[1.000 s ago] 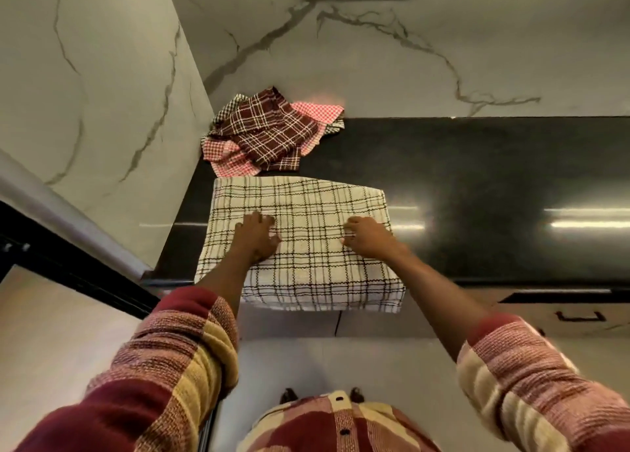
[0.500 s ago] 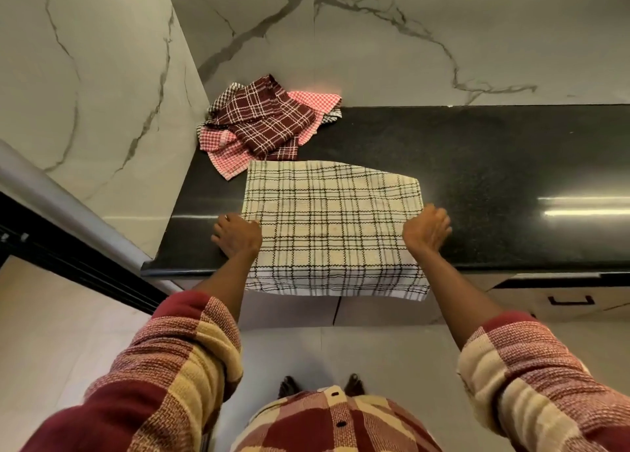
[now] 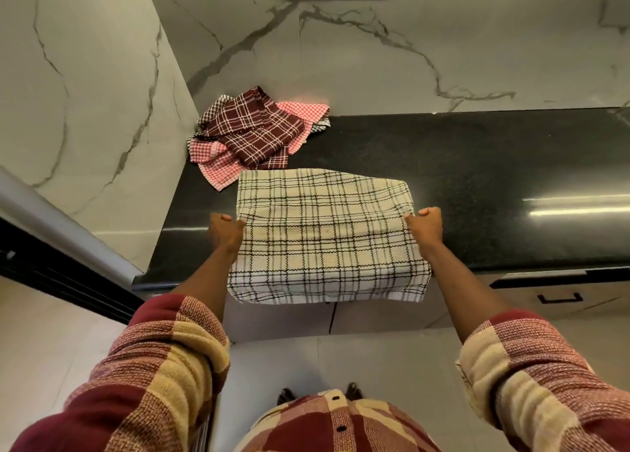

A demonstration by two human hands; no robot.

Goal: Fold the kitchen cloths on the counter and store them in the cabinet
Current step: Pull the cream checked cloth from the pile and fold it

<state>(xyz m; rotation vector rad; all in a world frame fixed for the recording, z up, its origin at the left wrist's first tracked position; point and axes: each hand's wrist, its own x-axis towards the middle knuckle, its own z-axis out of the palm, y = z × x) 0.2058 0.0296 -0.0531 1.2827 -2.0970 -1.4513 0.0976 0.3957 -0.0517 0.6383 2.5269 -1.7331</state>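
the left hand [image 3: 227,229] pinches the left edge of the cream cloth [image 3: 327,237], fingers curled round the fabric about halfway along that side. the right hand [image 3: 423,225] does the same on the right edge, closed into a fist on the cloth, thumb on top. both hands sit at about the same height, on opposite sides, with the cloth stretched between them.

the cream cloth has a dark grid check. it lies on the black counter [image 3: 477,179], with its near part hanging over the counter's front edge and down in front of the cabinet [image 3: 392,315]. its far edge lies on the counter, and a soft crease runs across it between the two hands. whether the far part is lifted off the counter or lying flat cannot be told.

just beyond the cloth's far left corner, in the corner where the counter meets the walls, is a loose pile [image 3: 255,131] of more cloths: a maroon check one on top, a red-and-white check one under it, and a bit of black-and-white check showing at the edges. the red one's near tip lies just beside the cream cloth.

the arms wear rolled-up sleeves [image 3: 170,356] of a red and cream check shirt. below the counter on the right is a drawer with a dark handle [image 3: 559,298]. the walls behind and to the left are pale marble [image 3: 409,42] with grey veins. the floor is pale tile.
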